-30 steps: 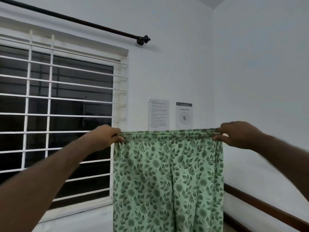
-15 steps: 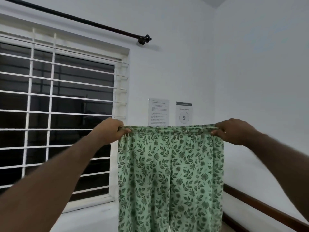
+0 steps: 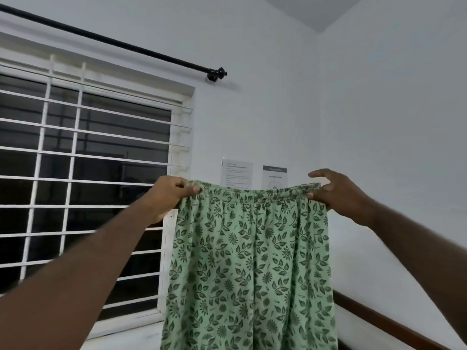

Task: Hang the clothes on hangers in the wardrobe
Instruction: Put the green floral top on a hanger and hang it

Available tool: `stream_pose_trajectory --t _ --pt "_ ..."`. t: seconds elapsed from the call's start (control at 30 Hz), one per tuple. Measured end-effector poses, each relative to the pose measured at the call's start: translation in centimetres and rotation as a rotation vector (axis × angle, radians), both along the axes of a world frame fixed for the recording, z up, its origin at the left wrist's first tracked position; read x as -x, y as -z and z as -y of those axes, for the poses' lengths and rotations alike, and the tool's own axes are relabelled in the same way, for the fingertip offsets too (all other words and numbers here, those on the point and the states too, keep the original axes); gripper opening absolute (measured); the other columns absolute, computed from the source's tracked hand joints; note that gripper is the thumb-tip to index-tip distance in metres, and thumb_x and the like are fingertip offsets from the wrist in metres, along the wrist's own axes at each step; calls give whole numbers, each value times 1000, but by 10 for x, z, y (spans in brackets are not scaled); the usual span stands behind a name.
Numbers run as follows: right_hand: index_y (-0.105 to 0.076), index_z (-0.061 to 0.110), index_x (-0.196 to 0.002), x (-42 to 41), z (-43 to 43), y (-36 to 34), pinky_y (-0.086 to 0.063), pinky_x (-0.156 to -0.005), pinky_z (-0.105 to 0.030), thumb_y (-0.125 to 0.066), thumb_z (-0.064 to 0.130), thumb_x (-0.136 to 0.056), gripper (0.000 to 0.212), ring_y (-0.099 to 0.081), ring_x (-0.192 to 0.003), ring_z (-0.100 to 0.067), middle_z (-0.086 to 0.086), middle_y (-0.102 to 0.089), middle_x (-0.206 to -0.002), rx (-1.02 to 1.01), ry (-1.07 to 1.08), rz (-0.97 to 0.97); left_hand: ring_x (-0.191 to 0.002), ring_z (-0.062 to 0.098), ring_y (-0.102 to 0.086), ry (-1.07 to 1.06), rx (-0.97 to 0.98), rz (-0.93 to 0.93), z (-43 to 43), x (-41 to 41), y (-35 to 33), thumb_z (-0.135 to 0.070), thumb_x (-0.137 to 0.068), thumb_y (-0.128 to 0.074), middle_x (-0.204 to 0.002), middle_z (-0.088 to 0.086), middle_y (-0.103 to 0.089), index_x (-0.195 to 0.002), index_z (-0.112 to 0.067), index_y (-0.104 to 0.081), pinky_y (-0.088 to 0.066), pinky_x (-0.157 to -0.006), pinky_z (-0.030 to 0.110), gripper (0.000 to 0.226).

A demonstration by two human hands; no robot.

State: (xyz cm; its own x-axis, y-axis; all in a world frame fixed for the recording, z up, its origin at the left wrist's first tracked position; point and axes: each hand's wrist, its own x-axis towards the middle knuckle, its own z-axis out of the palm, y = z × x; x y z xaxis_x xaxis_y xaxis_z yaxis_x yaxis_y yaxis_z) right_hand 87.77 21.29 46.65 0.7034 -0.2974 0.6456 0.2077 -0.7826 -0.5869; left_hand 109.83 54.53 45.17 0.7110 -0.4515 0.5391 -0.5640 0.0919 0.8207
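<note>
Pinching both waistband ends of the green floral trousers (image 3: 250, 261) with left hand (image 3: 169, 195) and right hand (image 3: 338, 195), holding them aloft near the window (image 3: 101, 173). Likely spreading them flat for a hanger.

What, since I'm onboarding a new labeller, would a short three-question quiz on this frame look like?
1. True or false: the left hand and the right hand both hold the green floral trousers by the waistband.
2. What lies behind the left arm? A: barred window; B: mirror; C: bookshelf.
3. Fill in: the notice with a dark header is partly hidden behind the ___.
Key: 1 true; 2 A; 3 trousers.
</note>
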Motion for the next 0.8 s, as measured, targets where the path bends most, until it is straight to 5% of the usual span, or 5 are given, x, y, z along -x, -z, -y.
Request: stream_pose_trajectory --t 0.23,0.37,0.5,0.67,0.8 --pt "-57 -13 -109 27 0 -4 -59 -82 -39 -84 17 -73 54 -68 -99 -37 -30 -68 -109 -355 -344 -158 -91 29 -72 385 76 -307 -27 1 13 -30 -56 -93 -106 22 -71 -107 3 -68 -60 -72 36 66" --pt "-59 -18 -112 -11 -9 13 -58 -80 -42 -72 5 -80 41 -70 -87 -34 -30 -70 -104 -573 -168 -147 -85 32 -71 116 52 -394 -4 9 15 -13 -80 -73 -110 26 -69 -104 7 -68 -59 -77 41 31" --pt "-59 -5 -90 -40 -49 13 -56 -70 -38 -67 -2 -81 12 -68 -67 -29 -21 -68 -81 -650 -78 49 -80 30 -67 -67 111 -310 25 29 10 -8 -77 -76 -100 27 -70 -98 9 -68 -58 -85 49 28" --pt "-53 6 -76 -52 -109 23 -46 -52 -27 -73 0 -79 21 -59 -55 -18 -10 -56 -66 -482 -155 147 -59 10 -65 -51 61 -1 54 75 13 -9 -82 -73 -78 9 -68 -87 4 -63 -47 -47 19 17" --pt "-60 8 -76 -52 -140 50 -49 -50 -29 -78 13 -77 19 -61 -55 -13 -3 -66 -64 -257 -35 189 -76 24 -71 -91 -8 173 60 91 27 -21 -82 -74 -81 9 -72 -84 -4 -66 -59 -65 38 20"
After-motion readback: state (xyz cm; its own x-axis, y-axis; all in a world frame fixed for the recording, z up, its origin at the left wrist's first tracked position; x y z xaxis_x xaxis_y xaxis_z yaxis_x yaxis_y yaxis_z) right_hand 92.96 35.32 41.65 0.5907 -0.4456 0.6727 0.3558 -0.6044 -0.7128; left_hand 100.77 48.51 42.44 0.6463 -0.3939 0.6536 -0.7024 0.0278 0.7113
